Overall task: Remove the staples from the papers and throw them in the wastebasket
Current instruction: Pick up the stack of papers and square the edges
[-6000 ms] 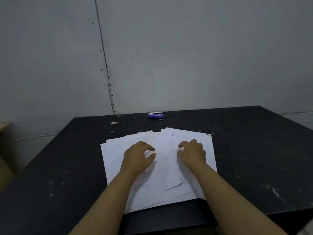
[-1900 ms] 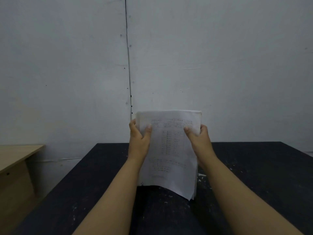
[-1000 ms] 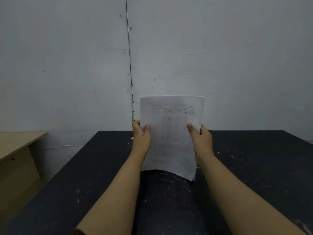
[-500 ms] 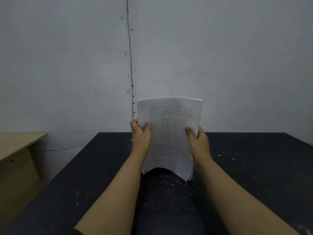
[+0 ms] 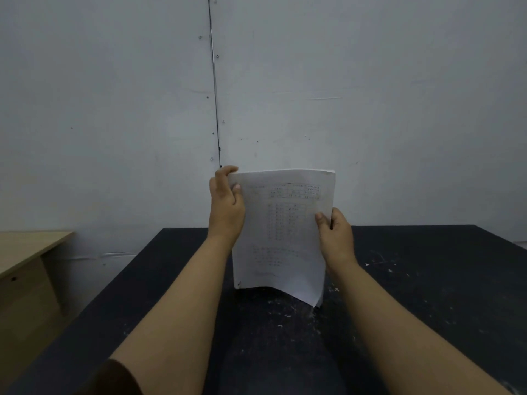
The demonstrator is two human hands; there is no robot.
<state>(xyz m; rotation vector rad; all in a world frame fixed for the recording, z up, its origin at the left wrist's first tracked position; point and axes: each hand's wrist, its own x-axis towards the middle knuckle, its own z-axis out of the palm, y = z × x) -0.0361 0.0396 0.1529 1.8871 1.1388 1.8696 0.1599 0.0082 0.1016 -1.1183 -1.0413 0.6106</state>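
Plain grey wall (image 5: 370,81) is filling the background, with a dark table (image 5: 427,295) stretching out below it. Two bare forearms are reaching forward over that table. The left hand (image 5: 226,208) is pinching the upper left corner of a stack of papers (image 5: 282,238), thumb on the printed front and fingers curling over the top edge. The right hand (image 5: 336,238) is gripping the right edge about midway down, thumb in front, fingers hidden behind. Both hands are closed on the stack, one at each side.

The papers are standing nearly upright between the hands, their lower edge resting on or just above the table; which one is hard to tell. The lower right corner is curling forward, so the sheets look light, thin and floppy, likely to sag or tear if held by one edge alone. Any staple is too small to make out; the corner under the left thumb seems the sensible place to search and grip.

A pale wooden desk (image 5: 25,269) is sitting at far left. No wastebasket is showing.
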